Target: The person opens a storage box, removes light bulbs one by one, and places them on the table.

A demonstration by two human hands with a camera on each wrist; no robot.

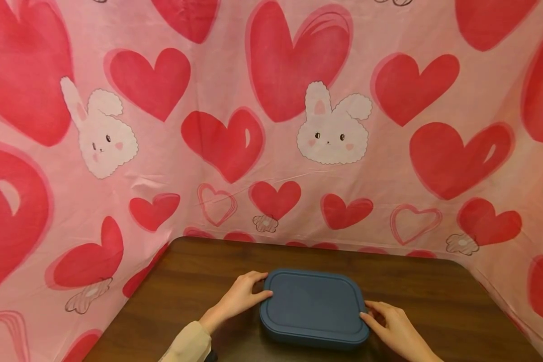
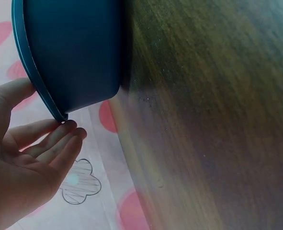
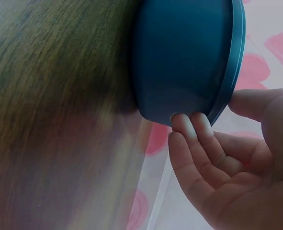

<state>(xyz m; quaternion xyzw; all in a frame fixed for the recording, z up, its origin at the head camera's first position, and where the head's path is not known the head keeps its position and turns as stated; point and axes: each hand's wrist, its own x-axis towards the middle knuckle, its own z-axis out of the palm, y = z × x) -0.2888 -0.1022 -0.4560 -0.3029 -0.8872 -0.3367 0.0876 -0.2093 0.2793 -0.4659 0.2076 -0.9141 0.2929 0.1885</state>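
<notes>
A dark blue rectangular food container (image 1: pixel 314 339) with rounded corners stands on the table, its flat lid (image 1: pixel 317 304) on top. My left hand (image 1: pixel 242 295) holds the rim at the left end, thumb and fingertips at the edge of the lid. In the left wrist view, the other fingers of that hand (image 2: pixel 31 158) curl beside the corner. At the right end my right hand (image 1: pixel 395 329) grips the rim with the thumb on the lid's edge. The right wrist view shows fingertips (image 3: pixel 182 125) of this hand against the container's side. What the container holds is hidden.
The brown wooden table (image 1: pixel 217 264) has rounded far corners. A pink cloth (image 1: pixel 280 171) printed with red hearts and white rabbits hangs behind it and along both sides. A light sleeve (image 1: pixel 189 343) covers my left forearm.
</notes>
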